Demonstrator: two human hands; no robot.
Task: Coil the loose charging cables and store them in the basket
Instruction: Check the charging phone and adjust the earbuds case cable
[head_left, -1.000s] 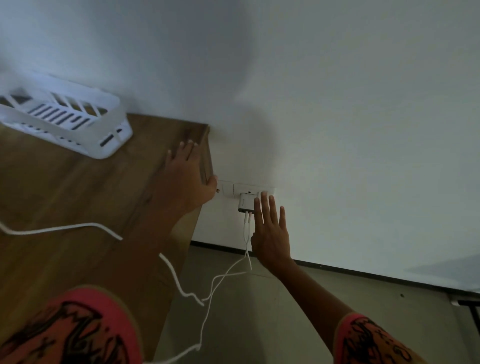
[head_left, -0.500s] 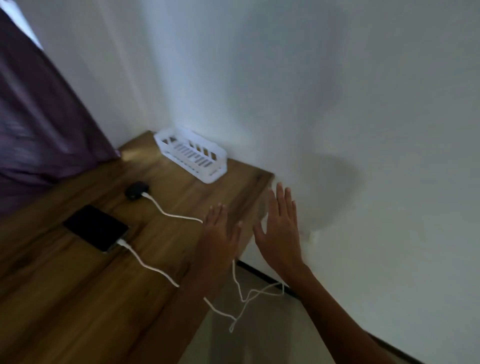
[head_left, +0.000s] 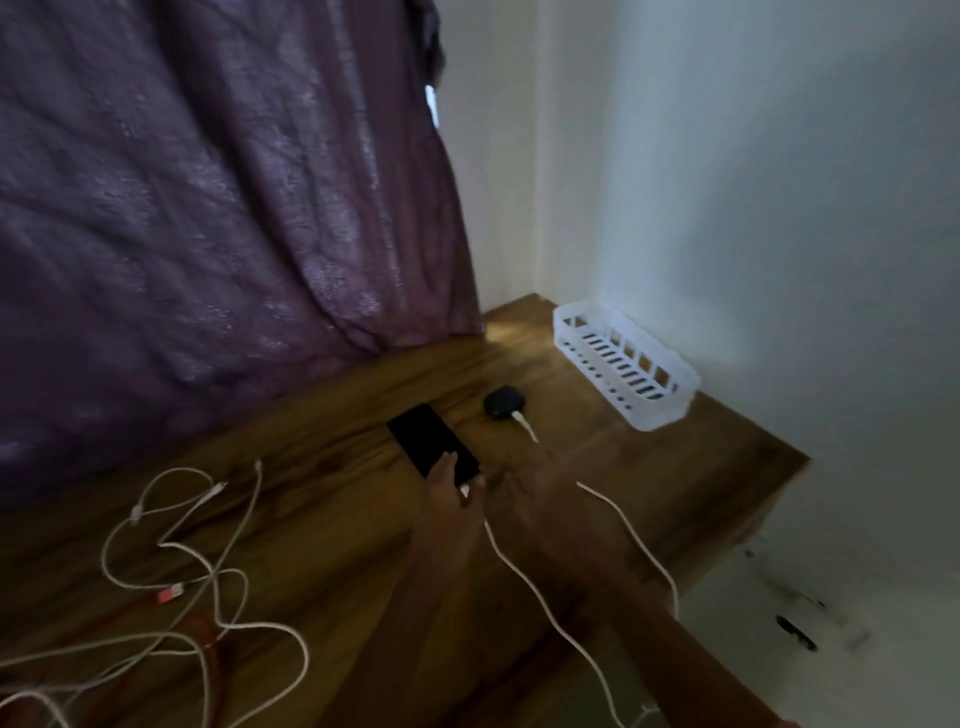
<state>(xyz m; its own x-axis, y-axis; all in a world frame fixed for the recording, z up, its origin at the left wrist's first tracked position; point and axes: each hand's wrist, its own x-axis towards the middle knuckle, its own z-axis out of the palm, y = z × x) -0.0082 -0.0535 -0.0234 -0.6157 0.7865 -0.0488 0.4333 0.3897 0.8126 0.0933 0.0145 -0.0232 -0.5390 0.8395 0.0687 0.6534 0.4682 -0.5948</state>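
– where are the cables?
– loose white cables (head_left: 179, 546) in a tangle, far left on the wooden table (head_left: 337, 519). the basket (head_left: 623, 364) sits well apart by the wall.
– hands?
– left hand (head_left: 451, 501) at the near end of the phone (head_left: 426, 441), beside a plug (head_left: 465, 489); can't tell if it's pinching. right hand (head_left: 535, 493) is blurred, its fingers loose.

Wooden table (head_left: 322, 561) under grip, warm grain, runs off left and toward camera. Purple curtain (head_left: 208, 208) hangs behind and left of grip, hem meets table's back edge. Sliver of daylight (head_left: 431, 106) at curtain's edge, high above grip. White walls (head_left: 753, 182) meet in corner beyond grip, pretty dim. Pale floor (head_left: 831, 649) down right of grip, dark marks (head_left: 795, 629) on it, too blurry to tell.
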